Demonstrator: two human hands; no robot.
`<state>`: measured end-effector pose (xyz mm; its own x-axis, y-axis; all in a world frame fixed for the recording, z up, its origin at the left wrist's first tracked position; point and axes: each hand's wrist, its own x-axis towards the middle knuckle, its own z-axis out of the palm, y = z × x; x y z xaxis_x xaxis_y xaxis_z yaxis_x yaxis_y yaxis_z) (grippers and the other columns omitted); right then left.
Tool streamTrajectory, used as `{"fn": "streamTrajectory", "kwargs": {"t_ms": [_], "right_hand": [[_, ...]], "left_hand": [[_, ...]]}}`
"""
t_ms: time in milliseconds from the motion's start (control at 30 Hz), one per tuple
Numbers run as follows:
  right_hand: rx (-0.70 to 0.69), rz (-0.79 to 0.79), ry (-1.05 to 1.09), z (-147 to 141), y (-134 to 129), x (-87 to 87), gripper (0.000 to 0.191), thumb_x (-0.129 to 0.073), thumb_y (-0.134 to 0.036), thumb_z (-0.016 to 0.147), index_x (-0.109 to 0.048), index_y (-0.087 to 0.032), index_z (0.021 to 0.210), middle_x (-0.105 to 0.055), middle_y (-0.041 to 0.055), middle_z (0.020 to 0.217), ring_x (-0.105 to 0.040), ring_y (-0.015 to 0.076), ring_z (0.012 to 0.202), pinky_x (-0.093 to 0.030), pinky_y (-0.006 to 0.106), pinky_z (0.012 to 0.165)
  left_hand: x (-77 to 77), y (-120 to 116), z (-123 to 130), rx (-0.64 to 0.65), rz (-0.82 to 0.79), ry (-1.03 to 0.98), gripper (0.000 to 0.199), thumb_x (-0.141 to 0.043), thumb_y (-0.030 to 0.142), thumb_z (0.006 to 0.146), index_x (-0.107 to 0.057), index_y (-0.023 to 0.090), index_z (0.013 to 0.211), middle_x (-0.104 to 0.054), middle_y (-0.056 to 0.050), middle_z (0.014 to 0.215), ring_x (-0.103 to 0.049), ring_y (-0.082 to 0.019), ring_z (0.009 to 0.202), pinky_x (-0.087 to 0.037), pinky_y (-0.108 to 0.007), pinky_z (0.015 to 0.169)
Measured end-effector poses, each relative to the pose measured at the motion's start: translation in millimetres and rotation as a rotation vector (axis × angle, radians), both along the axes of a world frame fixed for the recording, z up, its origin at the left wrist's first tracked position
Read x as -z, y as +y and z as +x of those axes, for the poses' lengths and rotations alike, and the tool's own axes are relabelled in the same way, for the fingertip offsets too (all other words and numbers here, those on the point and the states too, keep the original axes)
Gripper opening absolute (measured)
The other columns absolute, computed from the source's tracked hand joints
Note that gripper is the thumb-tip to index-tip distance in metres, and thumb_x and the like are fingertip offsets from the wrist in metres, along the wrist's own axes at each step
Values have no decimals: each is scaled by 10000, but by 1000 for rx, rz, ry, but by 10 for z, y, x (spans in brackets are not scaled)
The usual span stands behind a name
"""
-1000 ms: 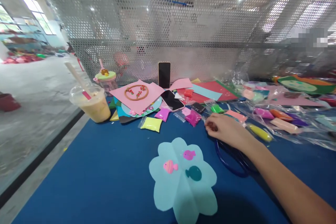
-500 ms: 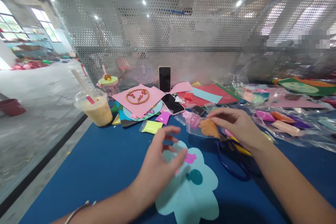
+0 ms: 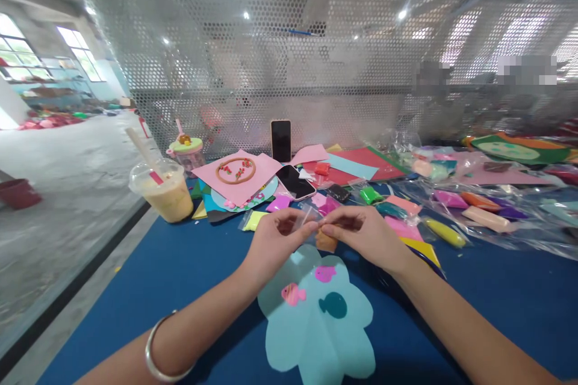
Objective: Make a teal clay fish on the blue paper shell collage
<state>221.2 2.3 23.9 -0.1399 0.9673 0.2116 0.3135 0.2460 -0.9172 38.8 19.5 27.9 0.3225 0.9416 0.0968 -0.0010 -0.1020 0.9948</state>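
Observation:
Between both hands is a small clear plastic bag of orange-brown clay [image 3: 326, 242]. My left hand [image 3: 280, 242] pinches the bag's upper edge, and my right hand [image 3: 366, 236] pinches it close beside, the fingertips nearly touching. Below them lies a light-blue scalloped paper [image 3: 318, 337]. On this paper sit a pink striped fish [image 3: 293, 294], a magenta fish-like shape [image 3: 325, 274] and a dark teal fish shape [image 3: 334, 305]. My right forearm partly covers the dark-blue handles of what look like scissors [image 3: 424, 257].
Packs of coloured clay, such as a yellow one [image 3: 254, 221] and a green one [image 3: 370, 195], lie beyond the hands. A drink cup [image 3: 165, 195] stands at the left table edge. Behind are a pink sheet [image 3: 239, 177], a flat phone [image 3: 295, 181] and an upright phone [image 3: 280, 141].
My right hand has brought the clay bag left to the middle, over the top of the blue paper. My left hand has closed on the bag, uncovering the pink fish.

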Motion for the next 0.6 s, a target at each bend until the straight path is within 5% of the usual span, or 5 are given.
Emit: {"fn": "streamTrajectory", "kwargs": {"t_ms": [233, 367, 600], "right_hand": [[149, 88, 120, -55, -33, 50, 214, -705, -412, 714, -676, -205, 762, -712, 35, 776, -666, 188, 734, -542, 312, 690], [69, 25, 160, -27, -40, 72, 323, -729, -428, 689, -672, -201, 912, -722, 48, 889, -676, 204, 800, -547, 323, 727], [26, 9, 71, -10, -32, 88, 279, -674, -436, 746, -686, -172, 832, -704, 48, 737, -659, 207, 714, -527, 312, 662]], "left_hand": [[31, -25, 46, 92, -46, 10, 391, -816, 432, 576, -684, 126, 780, -715, -65, 752, -663, -208, 692, -515, -293, 647], [-11, -38, 39, 112, 0, -56, 322, -775, 421, 646, -675, 120, 704, -730, -88, 764, -689, -236, 756, -535, -326, 737], [-35, -54, 53, 152, 13, -39, 310, -746, 390, 695, -679, 114, 821, -722, -86, 757, -685, -232, 748, -533, -321, 719]]}}
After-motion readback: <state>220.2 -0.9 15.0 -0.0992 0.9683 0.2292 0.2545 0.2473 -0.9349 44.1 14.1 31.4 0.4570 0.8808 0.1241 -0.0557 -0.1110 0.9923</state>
